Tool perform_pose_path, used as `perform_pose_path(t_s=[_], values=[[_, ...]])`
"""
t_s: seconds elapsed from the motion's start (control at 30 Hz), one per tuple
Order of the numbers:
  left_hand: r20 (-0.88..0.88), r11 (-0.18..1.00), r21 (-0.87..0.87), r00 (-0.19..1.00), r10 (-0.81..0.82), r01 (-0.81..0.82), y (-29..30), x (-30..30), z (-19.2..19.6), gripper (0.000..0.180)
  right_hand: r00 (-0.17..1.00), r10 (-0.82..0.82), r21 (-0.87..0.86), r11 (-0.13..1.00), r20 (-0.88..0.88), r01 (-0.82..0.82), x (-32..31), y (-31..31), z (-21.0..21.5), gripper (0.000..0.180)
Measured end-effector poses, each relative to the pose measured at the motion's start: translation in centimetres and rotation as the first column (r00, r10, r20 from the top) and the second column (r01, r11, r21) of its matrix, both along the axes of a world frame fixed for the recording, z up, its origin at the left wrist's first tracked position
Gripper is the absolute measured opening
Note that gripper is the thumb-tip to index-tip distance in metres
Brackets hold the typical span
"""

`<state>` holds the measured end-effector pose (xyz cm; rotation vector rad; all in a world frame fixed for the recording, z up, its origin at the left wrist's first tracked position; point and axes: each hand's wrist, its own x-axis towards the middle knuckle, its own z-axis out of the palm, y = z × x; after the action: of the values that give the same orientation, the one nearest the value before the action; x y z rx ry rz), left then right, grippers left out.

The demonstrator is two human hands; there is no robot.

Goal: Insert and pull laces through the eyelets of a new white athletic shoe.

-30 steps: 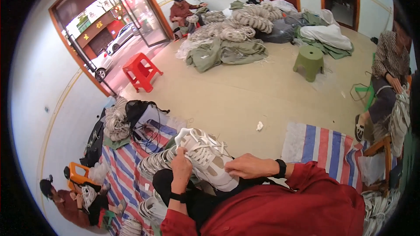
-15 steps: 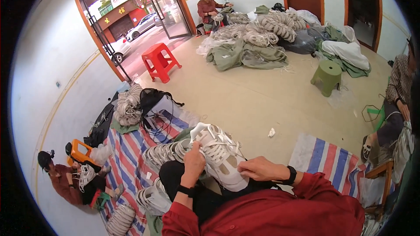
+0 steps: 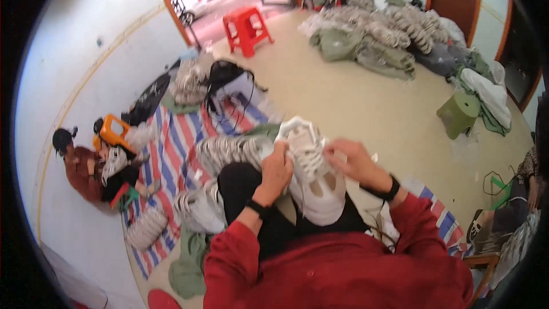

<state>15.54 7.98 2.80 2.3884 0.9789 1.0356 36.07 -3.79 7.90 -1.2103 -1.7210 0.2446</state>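
Presently, a white-and-beige lace-up sneaker (image 3: 322,206) rests on the person's lap, with its toe toward the body and its collar away. The left hand (image 3: 277,169) grips the collar side of the sneaker, the thumb near the opening; probably this keeps the shoe steady and its upper turned to the eyes. The right hand (image 3: 354,160) is at the other side, with fingers bent close to the laces (image 3: 310,163). It is blurred, so I cannot tell if a lace is pinched there. The dark trousers (image 3: 243,194) make a support under the shoe, it seems.

Beside the left knee lies a row of sneakers (image 3: 231,151), perhaps placed there for easy reach, though the knee stands partly between it and the lap. More shoes (image 3: 200,209) lie nearer, also on the left. Below them is a striped sheet (image 3: 189,120), which maybe protects the shoes from the floor. Farther left, a co-worker (image 3: 86,166) sits with a pale shoe (image 3: 114,166). Ahead are a red stool (image 3: 246,28) and, to the right, a green stool (image 3: 459,111).
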Motion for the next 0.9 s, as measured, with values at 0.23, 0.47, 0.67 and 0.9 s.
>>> perform_pose_path(t_s=[0.23, 0.47, 0.67, 0.9], values=[[0.093, 0.995, -0.089, 0.994, 0.052, -0.043, 0.6, 0.3, 1.1, 0.010, 0.994, 0.042, 0.058, 0.997, 0.096, -0.048, -0.8, 8.3, 1.8, 0.010], [0.143, 0.984, -0.173, 0.987, 0.069, -0.043, -0.1, 0.0, 1.3, 0.009, 0.956, 0.197, -0.099, 0.979, 0.218, -0.179, -1.2, 10.7, -1.4, 0.009], [0.284, 0.859, -0.503, 0.957, 0.061, 0.094, 0.5, -0.7, 0.4, 0.007, 0.934, 0.193, -0.138, 0.978, 0.300, -0.158, -1.7, 10.6, -2.1, 0.009], [0.365, 0.719, -0.666, 0.927, 0.080, 0.200, 1.0, -0.7, 0.3, 0.006, 0.901, 0.365, -0.412, 0.877, 0.236, -0.248, -1.3, 11.6, -1.0, 0.010]])
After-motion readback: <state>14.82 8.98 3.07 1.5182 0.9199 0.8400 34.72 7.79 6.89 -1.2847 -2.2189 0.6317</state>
